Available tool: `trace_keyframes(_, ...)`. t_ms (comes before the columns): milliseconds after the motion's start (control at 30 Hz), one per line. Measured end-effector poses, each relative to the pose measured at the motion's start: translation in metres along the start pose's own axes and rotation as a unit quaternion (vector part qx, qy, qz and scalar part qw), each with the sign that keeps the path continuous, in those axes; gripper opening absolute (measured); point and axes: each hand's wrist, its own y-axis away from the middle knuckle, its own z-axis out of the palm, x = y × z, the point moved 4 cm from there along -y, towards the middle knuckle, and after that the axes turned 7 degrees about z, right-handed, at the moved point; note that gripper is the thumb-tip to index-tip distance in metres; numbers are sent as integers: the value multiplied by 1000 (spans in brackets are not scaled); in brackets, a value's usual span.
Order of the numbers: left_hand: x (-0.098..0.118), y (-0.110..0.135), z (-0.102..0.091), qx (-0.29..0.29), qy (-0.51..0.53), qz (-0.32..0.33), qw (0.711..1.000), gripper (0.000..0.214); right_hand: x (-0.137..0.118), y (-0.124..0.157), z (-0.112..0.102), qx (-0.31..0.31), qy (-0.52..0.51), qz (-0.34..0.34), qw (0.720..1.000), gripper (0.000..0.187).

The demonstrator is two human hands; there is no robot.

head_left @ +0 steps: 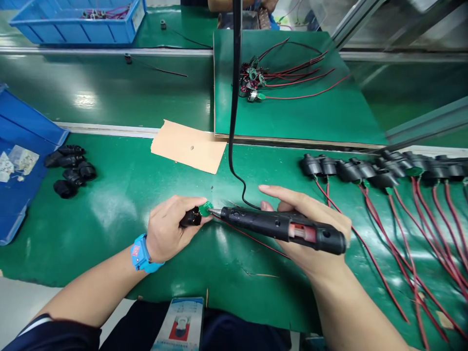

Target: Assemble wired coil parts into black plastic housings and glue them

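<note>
Fingers (190, 201) of our left hand (164, 229) pinch black housing (190, 218) and green board (205, 208), near side, left of centre; our right hand (315, 207), index finger (276, 191) extended leftward, grips corded tool (252, 220), tip (216, 212) at board.

A blue bin (25, 129) stands at left, a blue tray (78, 33) far left; cardboard (185, 153) lies on the worktop (117, 190).

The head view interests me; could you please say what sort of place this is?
Probably an electronics assembly workshop, given the black tool in the right hand, the wired black housings on the green bench, and a blue parts bin.
</note>
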Motion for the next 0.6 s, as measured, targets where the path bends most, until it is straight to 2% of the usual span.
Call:
trace_keyframes(333,0,1,0,-3,3,-3,1000,23,2,2,1,-26,-4,-19,999,26)
trace_keyframes(600,0,0,0,-2,-6,3,1000,23,4,3,0,-19,10,-26,999,22)
